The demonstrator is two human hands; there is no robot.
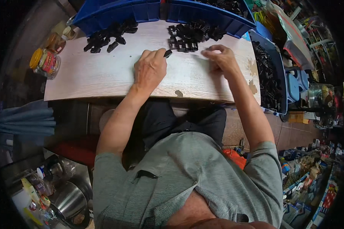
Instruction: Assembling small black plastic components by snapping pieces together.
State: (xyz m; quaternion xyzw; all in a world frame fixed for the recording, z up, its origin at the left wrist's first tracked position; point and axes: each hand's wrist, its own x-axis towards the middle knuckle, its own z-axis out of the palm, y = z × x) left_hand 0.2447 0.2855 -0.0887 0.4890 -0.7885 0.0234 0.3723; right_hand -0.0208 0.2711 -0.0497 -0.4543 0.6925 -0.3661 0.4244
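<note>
My left hand [151,68] is closed on a small black plastic part [167,53], whose end sticks out past the fingertips over the middle of the table. To the right, my right hand [221,60] hovers near a heap of black bracket-like plastic pieces [195,34], its thumb and fingers curved apart with nothing visible between them. Some of those pieces have square openings. A second pile, of solid black plastic parts [111,37], lies on the far left of the table, beyond my left hand.
Two blue bins [118,11] stand along the far edge of the whitish wooden table [99,78]. A blue crate [281,82] full of black parts is beside the right edge. A yellow-lidded jar [46,63] sits at the left edge. A fan [324,100] stands farther right.
</note>
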